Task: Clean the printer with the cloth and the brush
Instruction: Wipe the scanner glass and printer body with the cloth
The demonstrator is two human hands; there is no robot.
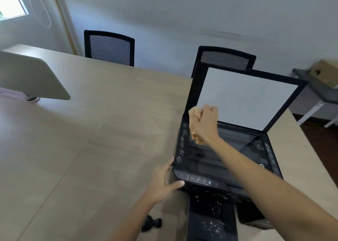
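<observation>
A black printer (237, 167) stands at the right of the table with its scanner lid (245, 96) raised, white underside facing me. My right hand (206, 125) is over the far left corner of the scanner glass, shut on a bunched orange-tan cloth (194, 123). My left hand (164, 182) rests with spread fingers against the printer's front left corner. White specks lie on the black output tray (212, 220). A small black object, maybe the brush (151, 222), lies on the table by my left forearm.
The wide wooden table (91, 140) stretches left. A grey divider panel (31, 77) stands at the far left. Two black mesh chairs (109, 46) sit behind the table. A cardboard box (325, 72) rests on a grey side table at the right.
</observation>
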